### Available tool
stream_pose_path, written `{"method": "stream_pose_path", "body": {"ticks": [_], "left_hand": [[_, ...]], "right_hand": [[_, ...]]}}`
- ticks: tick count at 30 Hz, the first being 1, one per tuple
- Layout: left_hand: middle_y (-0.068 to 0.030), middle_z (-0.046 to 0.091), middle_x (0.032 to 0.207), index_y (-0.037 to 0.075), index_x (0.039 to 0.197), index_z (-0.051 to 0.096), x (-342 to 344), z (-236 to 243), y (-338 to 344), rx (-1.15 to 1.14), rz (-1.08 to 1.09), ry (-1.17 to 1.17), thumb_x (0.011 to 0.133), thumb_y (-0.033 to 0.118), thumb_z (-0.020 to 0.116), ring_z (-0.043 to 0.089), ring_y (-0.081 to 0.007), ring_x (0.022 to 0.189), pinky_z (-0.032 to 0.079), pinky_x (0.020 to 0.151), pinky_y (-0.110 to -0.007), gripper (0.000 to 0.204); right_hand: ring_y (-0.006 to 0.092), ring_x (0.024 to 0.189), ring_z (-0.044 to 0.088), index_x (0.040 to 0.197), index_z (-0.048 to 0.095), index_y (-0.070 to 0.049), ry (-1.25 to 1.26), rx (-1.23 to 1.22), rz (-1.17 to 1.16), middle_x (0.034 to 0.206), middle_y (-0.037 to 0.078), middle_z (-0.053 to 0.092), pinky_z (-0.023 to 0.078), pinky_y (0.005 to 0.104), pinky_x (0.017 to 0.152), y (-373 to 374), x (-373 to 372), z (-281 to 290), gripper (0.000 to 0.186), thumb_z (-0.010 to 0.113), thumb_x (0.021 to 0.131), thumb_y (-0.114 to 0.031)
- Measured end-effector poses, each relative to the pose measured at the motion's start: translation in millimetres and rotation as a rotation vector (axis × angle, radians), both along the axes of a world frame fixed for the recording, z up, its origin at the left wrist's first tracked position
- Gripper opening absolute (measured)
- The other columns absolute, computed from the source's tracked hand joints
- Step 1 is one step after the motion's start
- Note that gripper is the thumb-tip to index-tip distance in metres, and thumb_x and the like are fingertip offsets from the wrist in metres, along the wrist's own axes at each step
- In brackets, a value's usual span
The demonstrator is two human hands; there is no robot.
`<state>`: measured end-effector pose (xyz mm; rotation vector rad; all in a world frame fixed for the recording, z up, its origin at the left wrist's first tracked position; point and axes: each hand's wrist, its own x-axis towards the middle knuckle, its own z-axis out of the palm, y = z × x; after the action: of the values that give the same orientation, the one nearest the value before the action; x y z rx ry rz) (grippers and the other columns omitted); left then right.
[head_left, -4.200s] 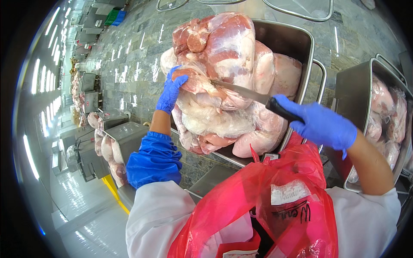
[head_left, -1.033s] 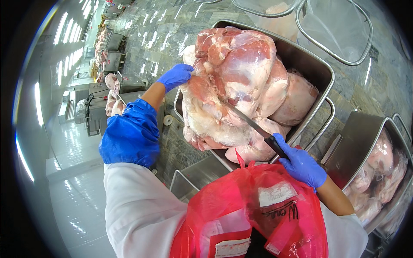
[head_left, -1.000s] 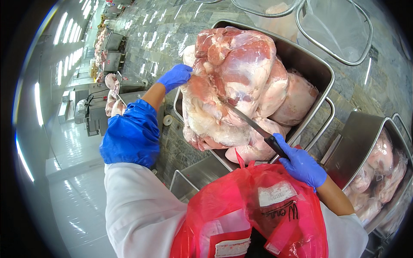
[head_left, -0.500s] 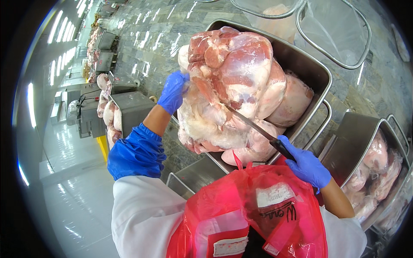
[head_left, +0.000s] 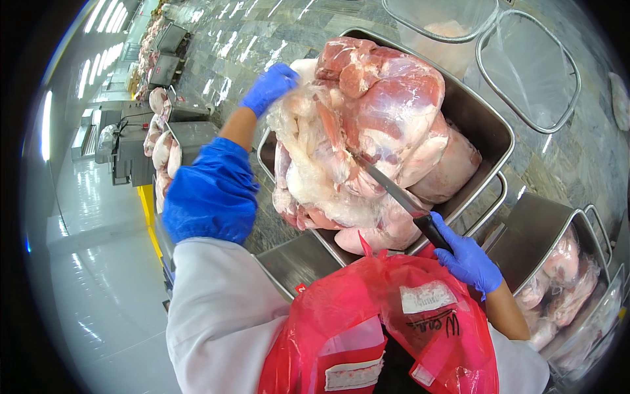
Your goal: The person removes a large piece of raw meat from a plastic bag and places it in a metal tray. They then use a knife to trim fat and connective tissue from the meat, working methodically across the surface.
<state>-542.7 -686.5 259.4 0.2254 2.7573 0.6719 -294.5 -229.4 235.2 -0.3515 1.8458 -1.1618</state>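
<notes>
A large cut of raw meat (head_left: 400,92), red on top with pale fat, lies heaped over a steel tub. My left hand (head_left: 268,88), in a blue glove, is closed at its far left edge on a whitish fat flap (head_left: 298,138). In my right hand (head_left: 469,261), also gloved, is a knife (head_left: 399,195) with a dark handle, gripped in a fist. Its blade points away and left, and the tip is sunk out of sight where the flap meets the red meat.
Beneath the cut, the steel tub (head_left: 510,134) holds more pale meat pieces (head_left: 449,167). To the right, another steel tub (head_left: 525,226) contains plastic-wrapped meat. Oval metal hoops (head_left: 482,69) with clear bags stand at the far right. More loaded tubs (head_left: 190,141) line the left.
My left hand has moved away from me along the meat's left edge, drawing the fat flap outward. The knife stays in my right hand, its tip still at the seam. My view has shifted slightly.
</notes>
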Motion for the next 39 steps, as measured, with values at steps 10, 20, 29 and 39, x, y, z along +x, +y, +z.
{"method": "stream_pose_path", "body": {"ticks": [10, 20, 29, 39], "left_hand": [[-0.0213, 0.059, 0.102, 0.007, 0.107, 0.055, 49.7, -2.9, 41.8, -0.548, -0.045, 0.100, 0.076, 0.033, 0.045, 0.058, -0.0379, 0.091, 0.046, 0.078, -0.045, 0.041], [-0.0141, 0.057, 0.084, 0.006, 0.091, 0.059, 120.9, -16.3, 20.3, 0.405, 0.066, 0.141, 0.078, 0.015, 0.052, 0.055, -0.0321, 0.078, 0.045, 0.071, -0.038, 0.017], [-0.0064, 0.056, 0.082, 0.002, 0.088, 0.056, 160.3, -33.6, 25.7, 1.075, 0.642, -0.119, 0.076, 0.013, 0.052, 0.057, -0.0176, 0.071, 0.050, 0.067, -0.031, 0.017], [-0.0083, 0.059, 0.079, 0.001, 0.085, 0.059, 169.4, -7.5, 62.2, 1.263, 0.833, -0.121, 0.075, 0.019, 0.051, 0.059, -0.0189, 0.070, 0.050, 0.063, -0.031, 0.022]], "right_hand": [[0.0470, 0.093, 0.052, 0.141, 0.012, -0.017, 0.101, 0.108, -0.003, 0.101, 0.032, 0.054, 0.041, 0.0485, 0.082, -10.1, 8.9, 16.8, 0.072, 0.049, 0.081, -0.011], [0.0473, 0.091, 0.053, 0.141, 0.015, -0.016, 0.080, 0.057, -0.148, 0.101, 0.032, 0.054, 0.042, 0.0483, 0.081, -20.5, 44.3, 6.0, 0.071, 0.052, 0.080, -0.014], [0.0302, 0.073, 0.061, 0.137, 0.027, -0.006, 0.075, 0.166, -0.368, 0.080, 0.021, 0.061, 0.047, 0.0342, 0.070, -2.8, 45.4, 85.4, 0.061, 0.054, 0.082, -0.014], [0.0134, 0.070, 0.055, 0.123, 0.041, -0.002, 0.193, -0.014, -0.425, 0.081, 0.009, 0.058, 0.046, 0.0269, 0.062, -133.2, 14.0, 42.7, 0.047, 0.058, 0.080, -0.015]]}}
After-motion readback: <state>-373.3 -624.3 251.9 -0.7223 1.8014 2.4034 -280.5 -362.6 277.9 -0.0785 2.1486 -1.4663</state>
